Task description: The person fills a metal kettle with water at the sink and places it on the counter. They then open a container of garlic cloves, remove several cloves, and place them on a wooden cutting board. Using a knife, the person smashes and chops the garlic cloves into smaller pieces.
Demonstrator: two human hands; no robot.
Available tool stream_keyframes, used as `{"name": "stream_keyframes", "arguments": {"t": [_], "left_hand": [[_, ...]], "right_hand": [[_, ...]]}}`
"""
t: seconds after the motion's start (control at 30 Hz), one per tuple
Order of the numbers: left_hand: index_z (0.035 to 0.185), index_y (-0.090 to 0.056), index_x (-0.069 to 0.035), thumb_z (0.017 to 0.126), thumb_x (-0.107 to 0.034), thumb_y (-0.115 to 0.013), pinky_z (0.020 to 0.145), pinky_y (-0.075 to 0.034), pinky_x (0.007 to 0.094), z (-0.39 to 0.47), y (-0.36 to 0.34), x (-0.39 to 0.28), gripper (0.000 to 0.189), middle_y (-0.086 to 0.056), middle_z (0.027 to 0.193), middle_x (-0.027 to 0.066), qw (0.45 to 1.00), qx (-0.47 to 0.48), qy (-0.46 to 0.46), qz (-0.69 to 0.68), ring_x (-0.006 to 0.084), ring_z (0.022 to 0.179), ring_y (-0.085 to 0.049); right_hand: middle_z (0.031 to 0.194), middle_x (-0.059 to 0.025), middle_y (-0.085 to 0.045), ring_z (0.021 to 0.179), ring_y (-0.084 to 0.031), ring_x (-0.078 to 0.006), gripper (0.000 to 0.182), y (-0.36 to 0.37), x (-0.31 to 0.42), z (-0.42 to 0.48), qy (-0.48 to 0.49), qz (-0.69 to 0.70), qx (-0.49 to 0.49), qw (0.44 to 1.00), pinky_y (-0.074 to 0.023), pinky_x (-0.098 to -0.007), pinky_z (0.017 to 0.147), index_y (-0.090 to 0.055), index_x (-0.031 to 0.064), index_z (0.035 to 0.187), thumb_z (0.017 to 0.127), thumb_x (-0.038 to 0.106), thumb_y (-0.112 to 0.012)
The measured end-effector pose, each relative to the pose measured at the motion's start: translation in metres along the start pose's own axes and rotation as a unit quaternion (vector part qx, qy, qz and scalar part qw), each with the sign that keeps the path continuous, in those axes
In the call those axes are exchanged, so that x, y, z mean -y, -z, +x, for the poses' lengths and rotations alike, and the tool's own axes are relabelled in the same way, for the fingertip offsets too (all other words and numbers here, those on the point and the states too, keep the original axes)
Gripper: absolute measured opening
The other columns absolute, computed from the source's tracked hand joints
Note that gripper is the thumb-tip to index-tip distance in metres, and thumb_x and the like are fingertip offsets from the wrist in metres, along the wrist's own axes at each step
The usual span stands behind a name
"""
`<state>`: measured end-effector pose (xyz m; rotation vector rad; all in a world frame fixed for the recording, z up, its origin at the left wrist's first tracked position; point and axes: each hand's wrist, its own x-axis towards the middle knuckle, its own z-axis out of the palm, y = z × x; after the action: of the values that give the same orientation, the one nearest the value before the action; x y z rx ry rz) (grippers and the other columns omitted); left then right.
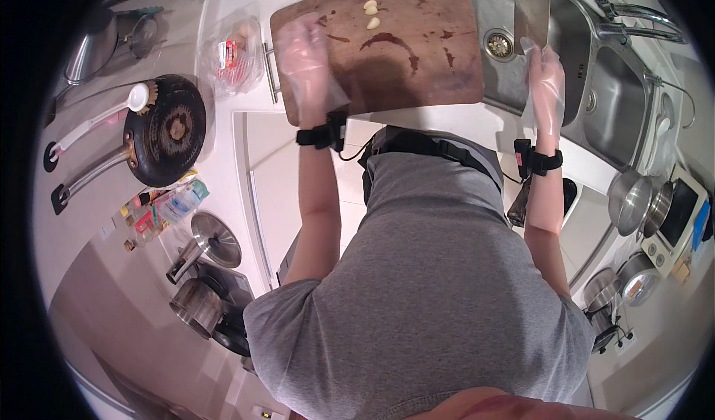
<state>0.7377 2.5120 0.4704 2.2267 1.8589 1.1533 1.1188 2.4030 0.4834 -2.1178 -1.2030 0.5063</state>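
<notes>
My right hand (546, 82), in a clear plastic glove, grips a cleaver (532, 9) by its handle. Its broad blade points away from me over the steel sink. On the left, my gloved left hand (304, 51) is blurred above the left end of a wooden cutting board (435, 79). Whether its fingers hold anything cannot be made out. Several peeled garlic cloves (371, 11) lie close together near the board's far side. Dark wet streaks mark the wood around them.
Right of the board is a double steel sink (575, 93) with a faucet (642, 20). A clear plastic package (237, 57) sits left of the board. Further left are a black frying pan (167, 129) and a white-handled brush (106, 110). Steel bowls (630, 199) stand at right.
</notes>
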Motion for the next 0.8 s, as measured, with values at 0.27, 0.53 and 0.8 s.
{"name": "stream_keyframes", "arguments": {"t": [0.27,0.53,0.8], "left_hand": [[0.108,-0.072,-0.003,0.085,-0.025,-0.066,0.085,-0.05,0.0401,-0.01,0.025,0.036,0.032,-0.07,0.102,0.0177,0.986,0.09,0.133,0.044,0.0323,0.095,-0.065],[0.103,-0.07,-0.004,0.086,-0.026,-0.067,0.084,-0.049,0.042,-0.012,0.003,0.046,0.028,-0.068,0.094,0.0167,0.987,0.104,0.081,0.09,0.0329,0.093,-0.064],[0.11,-0.068,-0.005,0.09,-0.016,-0.064,0.084,-0.052,0.0427,-0.027,-0.01,-0.036,0.023,-0.067,0.098,0.0165,0.992,0.078,-0.018,-0.102,0.0336,0.093,-0.064]], "right_hand": [[0.074,-0.026,-0.063,0.07,-0.063,-0.0429,0.033,-0.013,0.001,-0.016,0.0,0.003,0.047,0.999,-0.0461,-0.0473,0.064,-0.06,-0.0026,0.095,0.1,0.029,-0.052],[0.071,-0.0247,-0.063,0.068,-0.063,-0.044,0.032,-0.021,0.002,-0.021,0.001,-0.012,0.049,0.999,-0.0462,-0.0488,0.063,-0.061,-0.001,0.094,0.099,0.029,-0.053],[0.076,-0.0261,-0.064,0.071,-0.063,-0.0457,0.031,-0.015,0.017,-0.028,-0.012,-0.036,0.066,0.997,-0.0458,-0.0509,0.064,-0.061,0.0001,0.095,0.099,0.03,-0.052]]}}
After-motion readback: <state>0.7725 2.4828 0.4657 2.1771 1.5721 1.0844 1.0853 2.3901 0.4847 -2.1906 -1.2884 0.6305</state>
